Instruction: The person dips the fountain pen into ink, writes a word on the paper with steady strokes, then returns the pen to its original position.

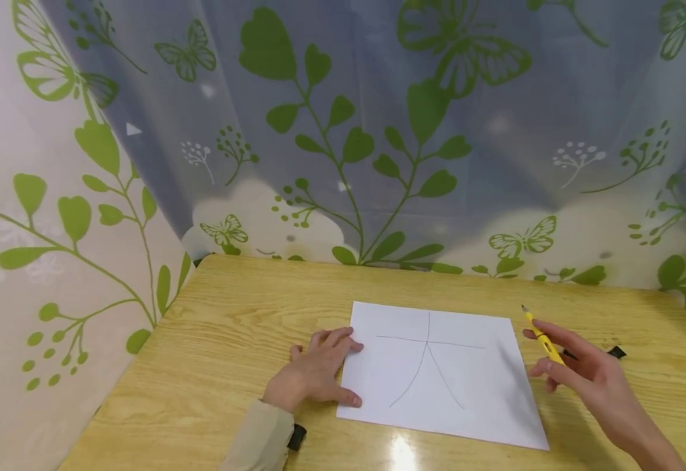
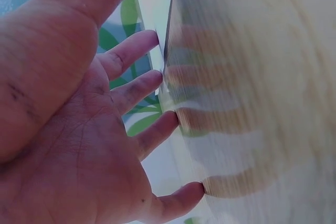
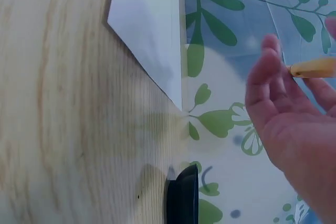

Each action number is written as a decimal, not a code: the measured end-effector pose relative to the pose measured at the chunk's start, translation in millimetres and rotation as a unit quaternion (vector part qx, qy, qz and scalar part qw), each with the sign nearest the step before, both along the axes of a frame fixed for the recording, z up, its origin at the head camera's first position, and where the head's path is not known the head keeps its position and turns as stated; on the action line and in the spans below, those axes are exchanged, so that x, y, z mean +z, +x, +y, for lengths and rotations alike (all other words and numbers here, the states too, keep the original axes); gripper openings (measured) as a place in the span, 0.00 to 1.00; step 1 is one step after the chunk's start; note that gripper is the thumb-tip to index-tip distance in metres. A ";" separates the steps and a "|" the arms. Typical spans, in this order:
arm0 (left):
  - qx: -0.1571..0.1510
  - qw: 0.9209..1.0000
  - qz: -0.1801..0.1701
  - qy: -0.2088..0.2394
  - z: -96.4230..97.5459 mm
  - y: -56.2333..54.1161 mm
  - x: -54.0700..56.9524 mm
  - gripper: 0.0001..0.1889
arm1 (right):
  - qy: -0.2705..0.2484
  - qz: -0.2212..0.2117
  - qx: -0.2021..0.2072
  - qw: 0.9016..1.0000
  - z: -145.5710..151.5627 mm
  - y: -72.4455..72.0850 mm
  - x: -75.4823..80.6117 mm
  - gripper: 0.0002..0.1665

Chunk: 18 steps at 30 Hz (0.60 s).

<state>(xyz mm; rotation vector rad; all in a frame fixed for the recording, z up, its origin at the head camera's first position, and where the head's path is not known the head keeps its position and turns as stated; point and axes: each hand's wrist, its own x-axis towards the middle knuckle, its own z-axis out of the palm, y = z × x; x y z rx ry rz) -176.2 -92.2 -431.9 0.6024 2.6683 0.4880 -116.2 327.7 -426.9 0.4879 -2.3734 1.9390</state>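
A sheet of white paper (image 1: 401,418) lies on the wooden table, bearing thin pencil lines: a short upright stroke, a long crossbar and two legs curving apart below. My left hand (image 1: 319,373) rests at its left edge with fingers spread, thumb on the paper's lower left corner. In the left wrist view, the fingertips (image 2: 170,121) of that hand touch the tabletop and the sheet's edge. Past the paper's right edge, my right hand (image 1: 592,376) holds a yellow pencil (image 1: 545,343) raised above the table, its dark tip pointing up and away. The right wrist view shows only part of the pencil (image 3: 314,68).
A black object (image 1: 617,352) lies on the table behind my right hand. The wood-grain table (image 1: 248,294) ends at a blue and white curtain (image 1: 366,131) with green leaves and butterflies, which also runs along the left side.
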 end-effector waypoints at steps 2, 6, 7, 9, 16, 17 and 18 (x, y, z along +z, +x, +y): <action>-0.001 1.000 0.002 -0.001 0.3 0.8 0.3 0.45 | -0.029 0.014 -0.004 0.999 3.0 1.1 -2.7 0.33; 0.000 1.000 0.006 -0.002 0.4 1.7 0.1 0.45 | -0.022 0.024 -0.040 0.999 10.2 4.3 -5.4 0.31; 0.001 1.000 0.007 -0.002 0.5 1.8 -0.2 0.45 | -0.008 0.024 -0.052 0.998 12.0 5.3 -5.5 0.31; 0.002 1.000 0.009 -0.004 0.7 1.9 -0.7 0.46 | 0.037 0.021 -0.082 0.996 15.7 7.6 -5.6 0.29; 0.002 1.000 0.019 -0.009 1.8 1.2 0.3 0.46 | 0.201 -0.011 -0.198 0.959 32.9 14.3 -10.8 0.27; 0.003 1.000 0.019 -0.008 2.0 1.0 0.5 0.47 | 0.208 -0.014 -0.213 0.955 35.8 14.5 -11.8 0.28; 0.004 1.000 0.018 -0.007 2.2 0.9 0.8 0.47 | 0.213 -0.017 -0.227 0.950 38.7 14.7 -12.8 0.28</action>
